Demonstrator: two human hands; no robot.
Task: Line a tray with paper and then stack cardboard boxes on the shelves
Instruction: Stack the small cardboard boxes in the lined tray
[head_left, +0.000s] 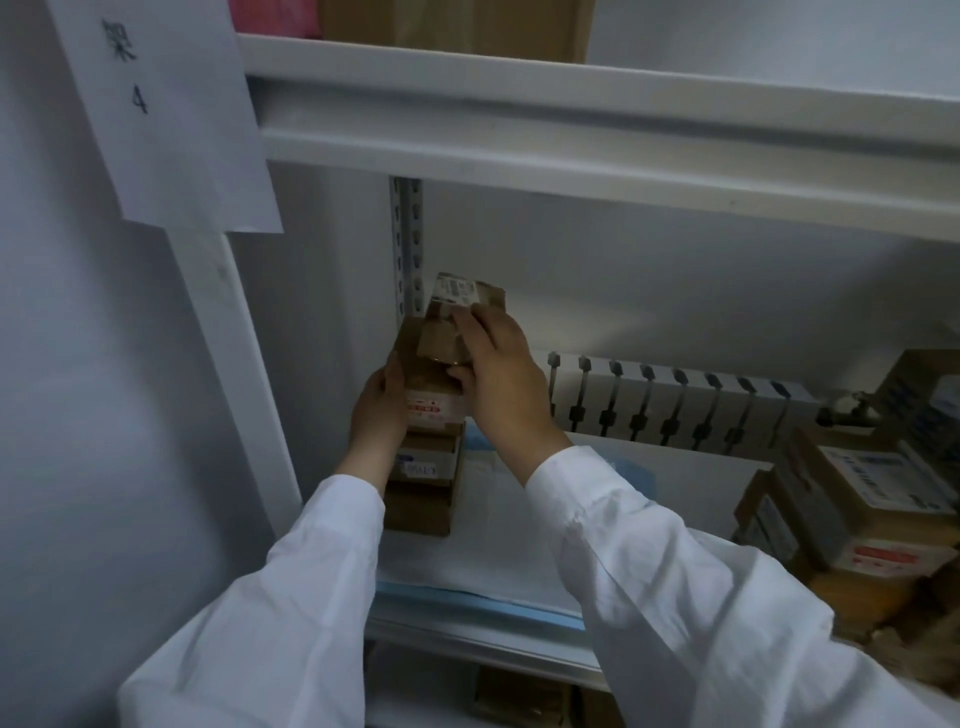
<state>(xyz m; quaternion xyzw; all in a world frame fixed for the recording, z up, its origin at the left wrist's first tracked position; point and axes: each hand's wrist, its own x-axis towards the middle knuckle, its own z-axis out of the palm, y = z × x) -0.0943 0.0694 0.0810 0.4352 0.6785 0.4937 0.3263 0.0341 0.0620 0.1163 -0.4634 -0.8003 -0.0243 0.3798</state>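
Note:
A stack of brown cardboard boxes (423, 483) stands at the left end of a white shelf, on white paper over a blue liner (483, 597). My left hand (376, 410) presses against the left side of the stack's upper box. My right hand (498, 376) grips a small taped box with a white label (457, 299), tilted on top of the stack. Both arms are in white sleeves.
More labelled cardboard boxes (852, 519) are piled at the right end of the shelf. A white rack with black clips (675, 405) lines the back. The upper shelf beam (571, 140) hangs overhead; a paper sign (156, 104) marks the left post. Boxes also sit below.

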